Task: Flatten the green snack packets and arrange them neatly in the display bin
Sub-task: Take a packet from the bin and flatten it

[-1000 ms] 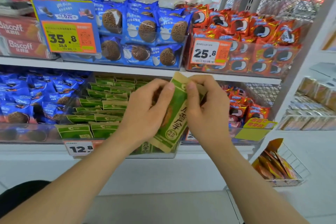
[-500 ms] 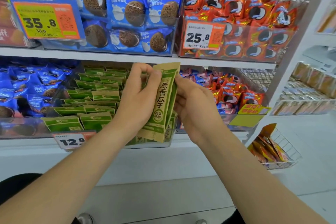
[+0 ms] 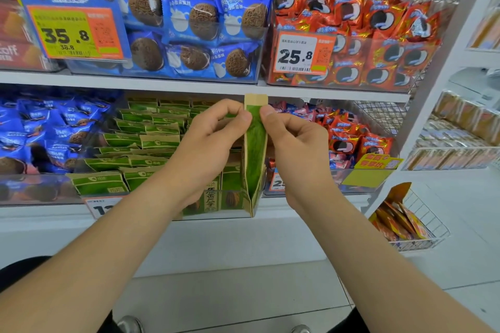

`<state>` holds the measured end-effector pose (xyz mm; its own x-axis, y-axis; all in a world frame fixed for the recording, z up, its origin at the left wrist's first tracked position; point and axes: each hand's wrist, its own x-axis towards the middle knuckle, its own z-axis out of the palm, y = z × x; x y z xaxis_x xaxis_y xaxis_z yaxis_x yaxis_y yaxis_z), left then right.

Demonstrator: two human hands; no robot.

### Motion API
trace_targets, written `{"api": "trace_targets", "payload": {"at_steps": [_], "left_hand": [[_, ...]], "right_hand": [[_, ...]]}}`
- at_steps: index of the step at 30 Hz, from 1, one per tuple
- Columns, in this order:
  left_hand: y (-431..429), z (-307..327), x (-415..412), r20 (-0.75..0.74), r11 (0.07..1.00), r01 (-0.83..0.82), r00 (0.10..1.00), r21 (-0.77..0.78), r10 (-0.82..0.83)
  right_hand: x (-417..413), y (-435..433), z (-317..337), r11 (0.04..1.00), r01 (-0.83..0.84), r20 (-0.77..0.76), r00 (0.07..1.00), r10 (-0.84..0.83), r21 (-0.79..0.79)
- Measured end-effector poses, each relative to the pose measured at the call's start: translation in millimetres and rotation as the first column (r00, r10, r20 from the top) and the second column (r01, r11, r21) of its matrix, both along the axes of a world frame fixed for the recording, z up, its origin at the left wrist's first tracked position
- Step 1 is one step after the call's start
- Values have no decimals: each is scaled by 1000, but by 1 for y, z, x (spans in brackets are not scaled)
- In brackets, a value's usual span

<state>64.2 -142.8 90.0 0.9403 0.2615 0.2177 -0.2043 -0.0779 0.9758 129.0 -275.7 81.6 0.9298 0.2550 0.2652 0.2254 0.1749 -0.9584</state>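
Centrally, both bare forearms are stretched forward from the lower corners and meet before the lower shelf. The left hand (image 3: pixel 213 140) and the right hand (image 3: pixel 295 143) are raised to the same height, knuckles outward, the other fingers loosely curled.

A tall green and tan paper-look snack packet (image 3: pixel 255 159) is pinched near its top between thumb and forefinger of each hand, the left from the left side, the right from the right. Most of the packet hangs below the grip; only a short tan top strip stands above the fingertips.

The packet is held upright and edge-on, so that a narrow green side fold is seen between tan edges. It is held in front of the right end of the clear plastic display bin (image 3: pixel 89 192), where rows of matching green packets (image 3: pixel 151 140) lie stacked, some askew.
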Motion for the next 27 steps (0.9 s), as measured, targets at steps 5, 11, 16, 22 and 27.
{"api": "trace_targets", "payload": {"at_steps": [5,11,16,22,27], "left_hand": [[1,-2,1,-19,992,-28,999,-119,26],[9,-4,6,-26,917,-188,981,-352,191],[9,-5,4,-8,946,-87,996,-312,89],[-3,-11,-1,37,993,-107,994,41,106],[-2,-14,-3,63,994,-39,997,103,33]], "right_hand": [[0,-4,4,996,-31,90,995,39,-85],[-6,-5,3,874,-174,77,969,233,-453],[-7,-7,0,965,-82,88,990,107,-249],[-3,-8,-8,956,101,339,941,-2,-274],[3,-13,-10,947,135,308,951,-41,-291]]}}
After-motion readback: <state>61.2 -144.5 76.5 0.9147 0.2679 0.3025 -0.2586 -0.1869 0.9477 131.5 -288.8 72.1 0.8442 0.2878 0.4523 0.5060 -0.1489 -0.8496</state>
